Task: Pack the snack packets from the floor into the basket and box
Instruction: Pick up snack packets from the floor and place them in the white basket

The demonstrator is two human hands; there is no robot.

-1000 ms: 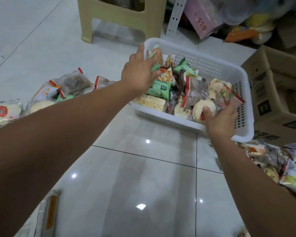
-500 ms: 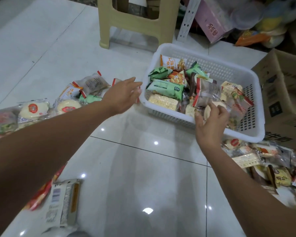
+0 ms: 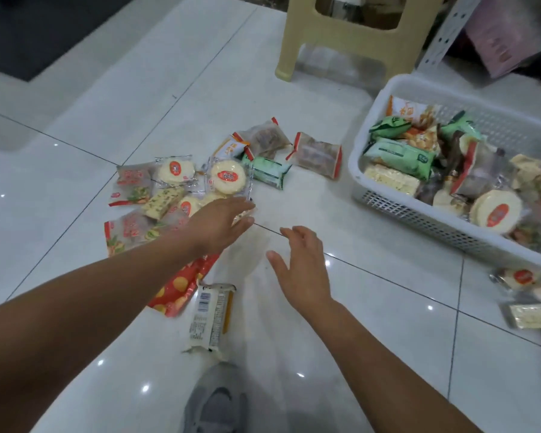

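Dim, even light; ceiling-lamp glints on glossy floor tiles [image 3: 341, 195]; edges blurred w/ wide-angle warp.

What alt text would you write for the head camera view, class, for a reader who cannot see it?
Two empty, open hands, the left hand and right hand, reach over a white tiled floor toward a pile of snack packets. To the right stands a white plastic basket already holding many packets.
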